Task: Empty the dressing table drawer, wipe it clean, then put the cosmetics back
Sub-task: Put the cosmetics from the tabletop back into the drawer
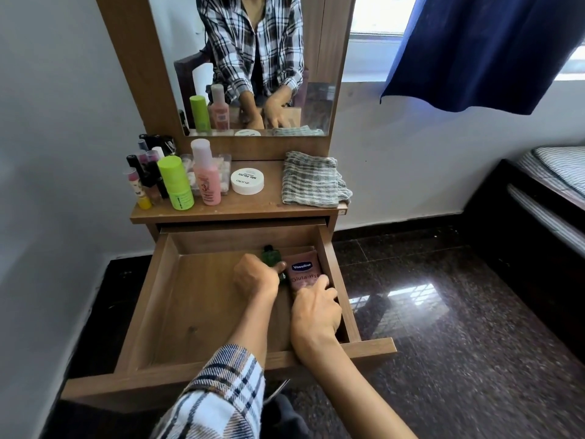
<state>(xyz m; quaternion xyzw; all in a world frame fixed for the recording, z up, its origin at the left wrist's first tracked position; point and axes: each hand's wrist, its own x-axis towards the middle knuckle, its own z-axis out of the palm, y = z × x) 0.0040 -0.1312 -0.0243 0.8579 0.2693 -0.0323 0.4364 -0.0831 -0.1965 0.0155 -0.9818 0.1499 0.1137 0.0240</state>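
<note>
Head view: left hand pinching a green bottle and right hand curled on the Vaseline tube in the drawer's back right corner, apparently emptying; lifting both onto the counter looks next.

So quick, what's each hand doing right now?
Left hand: closed on the green bottle.
Right hand: on the Vaseline tube; grip cannot be told.

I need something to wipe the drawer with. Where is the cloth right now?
The checked cloth lies folded on the right side of the dressing table top, beside the white nail polish jar, below the mirror.
</note>
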